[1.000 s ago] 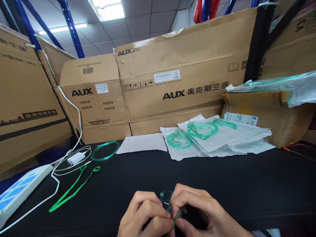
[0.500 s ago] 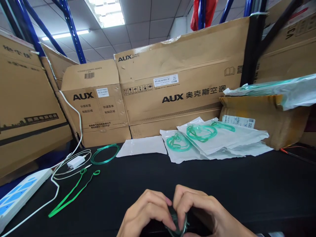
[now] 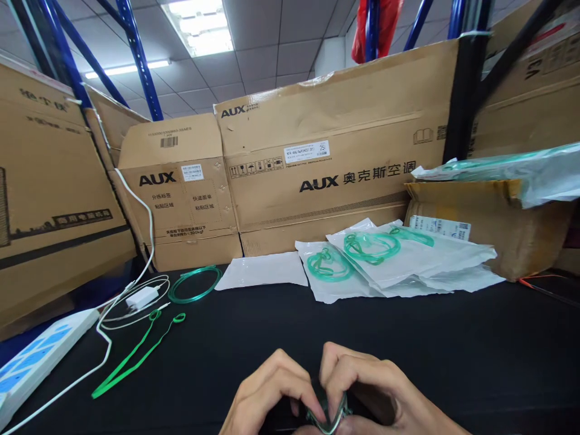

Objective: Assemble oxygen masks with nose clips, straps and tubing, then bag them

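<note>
— What's biggest in view?

— Cardboard. A long box stands across the back, a smaller box just left of it, and a third box leans in at the far left. In front of them is the black table.

— And on the right?

— An open box lies at the table's back edge with plastic-wrapped goods on top. Just left of it, sealed bags overlap in a loose pile, with green tubing showing through the film. A flat bag lies beside them, touching the pile's left edge.

— The left side?

— A power strip at the corner, with a white cable running up past the boxes and a charger lying in its loops. Next to the charger is a coil of green tube, and nearer the person a green strap lies flat.

— The hands?

— Both are at the near edge, well apart from everything else. The left hand and right hand are curled with fingertips meeting.

— Gripping something?

— Yes, a small clear greenish part is pinched between the fingertips of both hands, just above the table. Most of it is hidden by the fingers, so I cannot tell its shape.
</note>
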Demonstrator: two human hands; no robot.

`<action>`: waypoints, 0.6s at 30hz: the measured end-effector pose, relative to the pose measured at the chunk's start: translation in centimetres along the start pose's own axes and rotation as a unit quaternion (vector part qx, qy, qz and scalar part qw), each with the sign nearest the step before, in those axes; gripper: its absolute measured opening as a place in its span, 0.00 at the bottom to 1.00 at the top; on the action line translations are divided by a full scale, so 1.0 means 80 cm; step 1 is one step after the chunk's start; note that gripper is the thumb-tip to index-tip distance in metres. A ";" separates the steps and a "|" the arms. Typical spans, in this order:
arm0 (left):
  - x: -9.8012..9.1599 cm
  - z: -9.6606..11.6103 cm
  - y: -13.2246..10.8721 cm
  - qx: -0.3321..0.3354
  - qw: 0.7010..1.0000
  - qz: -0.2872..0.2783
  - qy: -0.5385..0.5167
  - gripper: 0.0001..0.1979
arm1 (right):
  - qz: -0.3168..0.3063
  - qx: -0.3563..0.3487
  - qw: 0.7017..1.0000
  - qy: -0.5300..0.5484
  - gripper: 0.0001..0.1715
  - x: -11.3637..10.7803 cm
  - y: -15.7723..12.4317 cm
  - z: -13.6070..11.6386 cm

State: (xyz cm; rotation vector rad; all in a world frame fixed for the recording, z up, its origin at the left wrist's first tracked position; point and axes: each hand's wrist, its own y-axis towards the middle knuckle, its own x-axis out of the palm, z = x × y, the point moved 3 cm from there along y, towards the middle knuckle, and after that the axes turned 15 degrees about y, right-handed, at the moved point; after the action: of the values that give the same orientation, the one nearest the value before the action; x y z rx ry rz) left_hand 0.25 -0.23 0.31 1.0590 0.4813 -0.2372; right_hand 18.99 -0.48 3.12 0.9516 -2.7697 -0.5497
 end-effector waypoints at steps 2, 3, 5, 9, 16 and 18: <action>0.002 -0.004 -0.001 -0.020 1.000 -0.001 -0.017 0.12 | -0.004 -0.001 1.000 0.006 0.20 0.000 0.000 -0.002; 0.004 -0.006 -0.001 -0.026 0.999 0.000 -0.028 0.12 | -0.006 0.003 1.000 0.010 0.20 0.000 -0.001 -0.003; 0.008 -0.010 -0.001 -0.019 0.999 0.012 -0.047 0.13 | -0.013 0.006 1.000 0.015 0.18 0.001 -0.001 -0.004; 0.015 -0.012 -0.001 0.014 0.998 0.037 -0.046 0.12 | -0.017 0.011 1.000 0.014 0.14 0.001 -0.001 -0.004; 0.013 -0.003 -0.002 -0.012 0.998 0.046 -0.052 0.13 | -0.044 0.016 0.999 0.023 0.11 0.001 0.000 -0.002; 0.013 -0.001 -0.002 -0.032 0.997 0.028 -0.059 0.14 | -0.051 0.010 0.998 0.039 0.10 0.000 0.000 -0.003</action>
State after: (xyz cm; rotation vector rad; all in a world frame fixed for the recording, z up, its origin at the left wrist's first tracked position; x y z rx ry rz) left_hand 1.03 -0.19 -0.38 0.9895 0.3499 -0.2322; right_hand 19.05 -0.54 3.32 1.0987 -2.6755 -0.4893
